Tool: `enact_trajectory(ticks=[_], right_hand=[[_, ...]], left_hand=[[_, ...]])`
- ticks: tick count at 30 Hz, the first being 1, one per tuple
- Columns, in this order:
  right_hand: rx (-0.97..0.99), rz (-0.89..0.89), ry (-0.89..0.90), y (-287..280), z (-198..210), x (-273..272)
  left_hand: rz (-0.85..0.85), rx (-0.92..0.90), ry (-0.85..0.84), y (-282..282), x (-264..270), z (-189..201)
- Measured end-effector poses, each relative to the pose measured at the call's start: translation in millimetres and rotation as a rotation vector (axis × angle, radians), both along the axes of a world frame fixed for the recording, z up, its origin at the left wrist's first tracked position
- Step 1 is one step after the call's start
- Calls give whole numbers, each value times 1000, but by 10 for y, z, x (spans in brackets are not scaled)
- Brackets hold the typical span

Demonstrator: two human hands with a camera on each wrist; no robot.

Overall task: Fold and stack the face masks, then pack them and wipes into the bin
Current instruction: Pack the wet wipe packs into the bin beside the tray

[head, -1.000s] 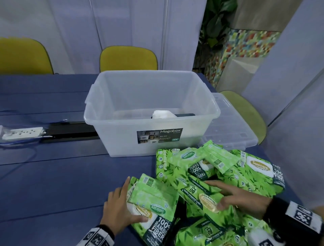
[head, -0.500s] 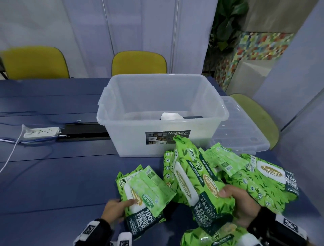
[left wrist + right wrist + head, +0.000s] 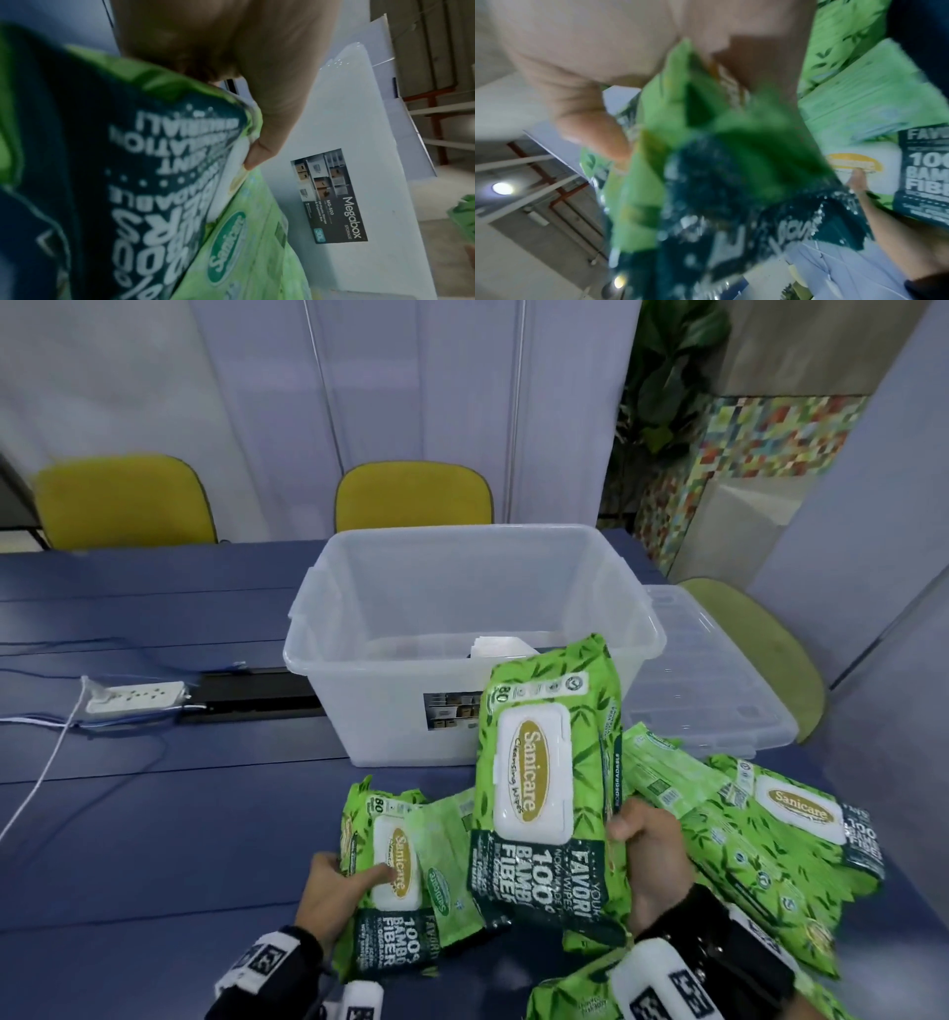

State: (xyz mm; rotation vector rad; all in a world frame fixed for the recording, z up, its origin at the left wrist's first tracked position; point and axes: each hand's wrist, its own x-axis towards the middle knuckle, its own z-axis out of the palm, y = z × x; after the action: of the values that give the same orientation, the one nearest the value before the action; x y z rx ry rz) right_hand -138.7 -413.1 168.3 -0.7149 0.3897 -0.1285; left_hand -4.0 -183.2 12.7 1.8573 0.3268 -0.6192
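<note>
My right hand (image 3: 649, 857) grips a large green wipes pack (image 3: 544, 788) by its right edge and holds it upright in front of the clear plastic bin (image 3: 390, 629). That pack (image 3: 706, 162) fills the right wrist view, blurred. My left hand (image 3: 341, 886) grips another green wipes pack (image 3: 393, 880) with a smaller flat pack (image 3: 441, 860) lying on it, thumb on the white lid. The left wrist view shows my thumb (image 3: 259, 154) pressed on this pack (image 3: 128, 182), with the bin (image 3: 359, 142) just beyond. White folded masks (image 3: 500, 647) lie inside the bin.
Several more green wipes packs (image 3: 780, 845) are heaped on the blue table (image 3: 128, 839) at the right. The bin's clear lid (image 3: 719, 690) lies right of the bin. A white power strip (image 3: 136, 695) with cables sits at the left. Yellow chairs (image 3: 411, 498) stand behind the table.
Both hands have taken hold of wipes packs and lifted them off the pile. The right pack has risen and turned upright in front of the bin.
</note>
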Motion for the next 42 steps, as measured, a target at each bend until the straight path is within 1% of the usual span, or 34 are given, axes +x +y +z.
enact_trajectory(ticks=[2,3,5,7,8,10,12,15,19,22,24,28,30,32,35,37,40,42], right_hand=[[69,103,-82,-20,-109,97],[81,102,-79,-43,-198,145],[91,116,-36,-38,-219,206],[127,192,-45,-48,-191,252],[147,217,-41,-64,-166,268],[110,249,-40,-110,-117,291],[22,254,-69,-182,-41,325],[-102,269,-102,-279,101,411],[-292,239,-110,-355,405,633],[-349,209,-115,-377,686,823],[-419,166,-121,-384,838,972],[-563,39,-182,-434,1092,1311],[-617,10,-223,-471,1193,1462],[-684,16,-256,-498,1266,1595],[-819,67,-264,-487,1282,1772],[-892,137,-261,-446,1240,1899],[-914,238,-224,-462,1169,2153],[-881,303,-141,-513,1197,2327]], left_hand=[[-1,40,-79,58,43,53],[-13,56,-124,93,59,110],[-35,116,-220,166,94,264],[-56,162,-302,255,129,469],[-62,164,-336,297,146,594],[-54,118,-373,372,189,827],[-37,1,-390,415,239,1117],[-15,-286,-370,386,332,1531],[-60,-658,-246,140,434,2122],[-135,-818,-182,-149,507,2491],[-146,-901,-164,-326,551,2638],[-93,-1062,-121,-649,612,2758],[-81,-1153,-76,-752,654,2768],[-95,-1196,-40,-809,718,2762],[-113,-1239,-16,-867,865,2695],[-114,-1251,-2,-907,967,2642],[-121,-1257,30,-968,1141,2558],[-117,-1263,65,-999,1281,2501]])
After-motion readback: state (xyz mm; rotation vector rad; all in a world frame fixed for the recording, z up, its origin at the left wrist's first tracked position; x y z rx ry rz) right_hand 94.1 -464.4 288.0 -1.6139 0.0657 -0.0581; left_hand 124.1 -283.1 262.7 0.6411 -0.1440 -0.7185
